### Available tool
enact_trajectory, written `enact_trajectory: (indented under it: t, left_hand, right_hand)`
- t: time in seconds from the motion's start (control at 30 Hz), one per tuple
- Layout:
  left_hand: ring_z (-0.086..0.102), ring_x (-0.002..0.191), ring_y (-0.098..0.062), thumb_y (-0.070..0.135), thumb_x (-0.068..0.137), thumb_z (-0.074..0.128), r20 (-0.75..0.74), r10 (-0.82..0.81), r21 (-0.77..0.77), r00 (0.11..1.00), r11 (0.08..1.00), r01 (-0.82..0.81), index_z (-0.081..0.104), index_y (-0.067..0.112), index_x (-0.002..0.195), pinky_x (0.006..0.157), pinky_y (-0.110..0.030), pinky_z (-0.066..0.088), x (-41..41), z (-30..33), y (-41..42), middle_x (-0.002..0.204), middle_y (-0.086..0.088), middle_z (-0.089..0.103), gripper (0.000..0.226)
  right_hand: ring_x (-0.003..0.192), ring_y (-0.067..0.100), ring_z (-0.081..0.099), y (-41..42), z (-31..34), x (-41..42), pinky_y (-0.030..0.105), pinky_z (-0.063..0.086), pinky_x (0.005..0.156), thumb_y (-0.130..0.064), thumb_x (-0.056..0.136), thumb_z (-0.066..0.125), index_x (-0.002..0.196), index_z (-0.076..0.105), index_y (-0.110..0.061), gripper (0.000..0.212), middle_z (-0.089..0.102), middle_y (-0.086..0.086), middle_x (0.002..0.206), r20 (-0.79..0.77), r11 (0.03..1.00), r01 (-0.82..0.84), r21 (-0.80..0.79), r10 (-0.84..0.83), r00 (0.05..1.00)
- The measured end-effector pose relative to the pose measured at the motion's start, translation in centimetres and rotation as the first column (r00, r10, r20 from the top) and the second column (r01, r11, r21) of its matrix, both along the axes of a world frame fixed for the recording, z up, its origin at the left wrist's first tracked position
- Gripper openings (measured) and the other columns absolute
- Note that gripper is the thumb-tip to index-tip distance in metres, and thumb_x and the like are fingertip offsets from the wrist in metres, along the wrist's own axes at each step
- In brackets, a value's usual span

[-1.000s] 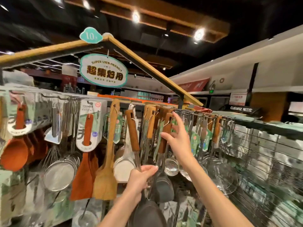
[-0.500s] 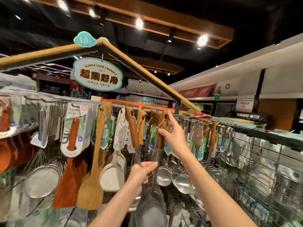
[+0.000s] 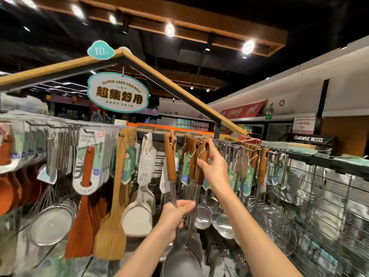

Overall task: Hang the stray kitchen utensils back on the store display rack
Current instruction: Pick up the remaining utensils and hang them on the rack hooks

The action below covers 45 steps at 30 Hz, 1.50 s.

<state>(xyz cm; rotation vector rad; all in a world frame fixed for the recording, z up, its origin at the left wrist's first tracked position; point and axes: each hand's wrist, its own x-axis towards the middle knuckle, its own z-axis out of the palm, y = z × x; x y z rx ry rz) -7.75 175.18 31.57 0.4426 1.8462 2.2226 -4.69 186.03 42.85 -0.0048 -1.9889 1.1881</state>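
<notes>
Item: spatula [image 3: 170, 156], wooden handle, dark blade low. Left hand [image 3: 173, 218] grips its metal shaft, handle top level with the rack hooks [image 3: 220, 141] but not hung. Right hand [image 3: 213, 166] pinches the handle of a hung ladle [image 3: 200, 162], forefinger raised to the hook. Risk: handle hole misses the hook among crowded neighbours; tags [image 3: 185, 168] may snag. Nearby: wooden turners [image 3: 111, 222], strainers [image 3: 51, 222], wire skimmers [image 3: 277, 226], overhead sign [image 3: 118, 95].

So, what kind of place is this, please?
Most likely the kitchenware aisle of a shop. Tagged wooden spatulas and strainers hang in rows on hooks, a hanging sign reads "SUPER USER-FRIENDLY", and a price badge shows 10.
</notes>
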Motion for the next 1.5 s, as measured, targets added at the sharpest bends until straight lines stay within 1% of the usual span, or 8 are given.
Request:
enact_trajectory:
  t: [0.33, 0.53, 0.67, 0.73, 0.93, 1.23, 1.33, 1.5]
  left_hand:
    - [0.042, 0.050, -0.006, 0.024, 0.078, 0.074, 0.023, 0.044, 0.011, 0.999, 0.999, -0.045, 0.073, 0.018, 0.087, 0.049, -0.022, 0.032, -0.1, -0.8, 0.0, 0.057, 0.011, 0.064, 0.011]
    - [0.045, 0.053, -0.006, 0.023, 0.080, 0.072, -0.014, 0.030, -0.010, 0.999, 1.000, -0.030, 0.073, 0.020, 0.086, 0.049, -0.022, 0.033, 0.1, -0.5, 0.2, 0.055, 0.014, 0.063, 0.006]
    - [0.039, 0.048, -0.006, 0.018, 0.083, 0.069, 0.016, 0.034, 0.001, 0.999, 0.999, -0.034, 0.071, 0.016, 0.090, 0.044, -0.020, 0.032, 0.0, -0.1, 0.5, 0.063, 0.005, 0.061, 0.008]
    - [0.035, 0.045, -0.006, 0.017, 0.083, 0.069, 0.026, 0.016, 0.007, 1.000, 1.000, -0.017, 0.071, 0.013, 0.092, 0.039, -0.017, 0.030, -0.1, -0.1, 0.3, 0.069, 0.000, 0.059, 0.010]
    - [0.026, 0.038, -0.005, 0.033, 0.090, 0.058, -0.003, 0.007, 0.093, 1.000, 0.996, -0.007, 0.061, 0.011, 0.100, 0.036, -0.018, 0.022, -0.1, -0.3, -1.0, 0.046, 0.009, 0.032, 0.025]
    - [0.024, 0.041, -0.009, 0.042, 0.089, 0.056, -0.082, -0.054, -0.038, 0.995, 0.998, 0.051, 0.044, 0.019, 0.064, 0.040, -0.020, 0.021, 0.4, 0.3, -2.5, 0.048, 0.006, 0.029, 0.037]
    - [0.025, 0.039, -0.007, 0.039, 0.090, 0.056, -0.095, -0.065, -0.061, 0.993, 0.996, 0.059, 0.043, 0.019, 0.063, 0.039, -0.019, 0.021, 0.6, 0.2, -2.5, 0.046, 0.007, 0.030, 0.036]
    - [0.025, 0.038, -0.007, 0.035, 0.090, 0.057, -0.070, -0.102, -0.074, 0.992, 0.993, 0.097, 0.041, 0.021, 0.060, 0.037, -0.018, 0.021, 1.1, -0.1, -1.5, 0.045, 0.008, 0.028, 0.037]
  right_hand:
    - [0.132, 0.012, 0.040, -0.2, -1.3, -0.3, 0.032, 0.037, 0.109, -0.007, 0.087, 0.063, 0.145, 0.025, -0.036, 0.075, 0.038, -0.008, 0.147, -0.085, 1.000, 0.020, -0.009, -0.020, 0.996]
    - [0.114, -0.005, 0.050, -0.1, -0.9, 0.3, 0.008, 0.044, 0.089, -0.008, 0.087, 0.063, 0.143, 0.026, -0.042, 0.075, 0.039, -0.014, 0.143, -0.104, 0.999, -0.026, 0.021, 0.028, 0.994]
    - [0.130, 0.017, 0.045, -0.3, -0.1, -0.4, 0.032, 0.039, 0.107, -0.007, 0.088, 0.062, 0.144, 0.024, -0.041, 0.076, 0.042, -0.001, 0.145, -0.038, 0.998, -0.013, 0.054, 0.015, 0.999]
    - [0.127, 0.023, 0.047, -0.1, 0.1, -1.1, 0.021, 0.044, 0.098, -0.008, 0.088, 0.063, 0.145, 0.023, -0.039, 0.076, 0.042, 0.005, 0.145, 0.012, 0.998, -0.003, 0.061, 0.002, 1.000]
    - [0.077, 0.001, 0.047, 0.1, 0.1, -3.8, 0.008, 0.039, 0.070, -0.012, 0.087, 0.065, 0.146, 0.023, -0.036, 0.077, 0.047, 0.008, 0.132, 0.017, 0.990, 0.076, 0.123, -0.079, 0.997]
    - [0.111, 0.022, 0.050, -0.2, -1.4, -5.4, 0.032, 0.046, 0.077, -0.021, 0.088, 0.064, 0.146, 0.022, -0.038, 0.074, 0.054, 0.003, 0.122, -0.029, 0.944, 0.263, 0.198, -0.262, 0.965]
    - [0.120, 0.024, 0.049, 0.6, -1.3, -5.0, 0.046, 0.049, 0.090, -0.024, 0.088, 0.063, 0.147, 0.022, -0.033, 0.072, 0.047, 0.004, 0.138, 0.071, 0.933, 0.242, 0.267, -0.270, 0.960]
    - [0.117, 0.018, 0.048, 0.9, -1.0, -2.7, 0.038, 0.043, 0.098, -0.022, 0.094, 0.054, 0.139, 0.037, -0.022, 0.049, 0.044, 0.004, 0.131, -0.062, 0.975, 0.194, 0.109, -0.188, 0.980]
